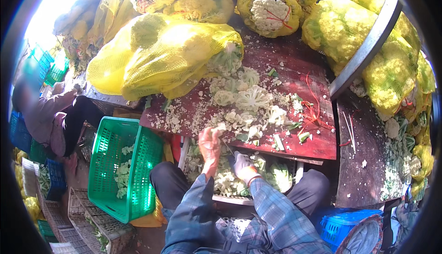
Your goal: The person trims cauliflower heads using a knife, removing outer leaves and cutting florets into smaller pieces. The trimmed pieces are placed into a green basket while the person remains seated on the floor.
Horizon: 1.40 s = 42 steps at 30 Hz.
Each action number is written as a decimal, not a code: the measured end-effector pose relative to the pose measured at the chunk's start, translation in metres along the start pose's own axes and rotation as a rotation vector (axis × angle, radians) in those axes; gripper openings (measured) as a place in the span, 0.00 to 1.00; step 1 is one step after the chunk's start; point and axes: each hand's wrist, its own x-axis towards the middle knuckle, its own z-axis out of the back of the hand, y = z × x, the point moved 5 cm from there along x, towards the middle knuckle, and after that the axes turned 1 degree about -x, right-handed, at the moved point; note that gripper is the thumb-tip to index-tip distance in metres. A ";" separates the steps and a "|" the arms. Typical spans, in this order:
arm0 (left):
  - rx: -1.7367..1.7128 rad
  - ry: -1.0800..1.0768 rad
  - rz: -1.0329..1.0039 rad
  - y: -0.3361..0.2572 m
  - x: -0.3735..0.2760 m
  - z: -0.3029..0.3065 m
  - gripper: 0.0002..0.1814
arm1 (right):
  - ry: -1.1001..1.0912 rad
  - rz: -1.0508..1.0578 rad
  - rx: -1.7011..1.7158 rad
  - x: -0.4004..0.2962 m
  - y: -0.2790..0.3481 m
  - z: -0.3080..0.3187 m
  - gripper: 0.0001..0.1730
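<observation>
My left hand [210, 146] holds a small cauliflower floret [219, 128] at the near edge of the red board [310, 140]. My right hand [243, 167], in a pale glove, is closed around a knife, whose thin blade [228, 148] points up toward the left hand. Beneath both hands, between the knees, a crate holds cauliflower pieces [228, 182]. Cut florets [253, 98] and crumbs lie across the board. Beyond them rests a yellow mesh bag [165, 54] with cauliflower at its mouth.
A green plastic crate [112, 205] with some florets stands at left. Filled yellow mesh bags [342, 29] are piled behind and at right, near a curved metal post [369, 47]. Red twine [312, 116] lies on the board. Another person [51, 116] sits at far left; a blue basket [336, 224] is lower right.
</observation>
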 end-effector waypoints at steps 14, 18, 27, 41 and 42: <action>-0.075 -0.629 0.319 0.027 0.046 0.339 0.28 | -0.301 0.122 -0.144 0.054 -0.012 0.141 0.23; 0.109 -0.442 0.163 0.069 0.046 0.347 0.26 | -0.345 0.066 0.425 0.066 -0.042 0.137 0.16; -0.636 0.603 0.485 -0.107 -0.034 0.044 0.36 | 0.214 0.201 1.151 -0.025 0.016 0.123 0.11; -0.713 0.494 0.604 -0.083 -0.081 0.043 0.18 | -0.325 0.428 0.181 -0.095 -0.004 0.081 0.13; -0.680 0.510 0.593 -0.082 -0.082 0.043 0.18 | -0.316 0.425 0.154 -0.094 -0.007 0.076 0.13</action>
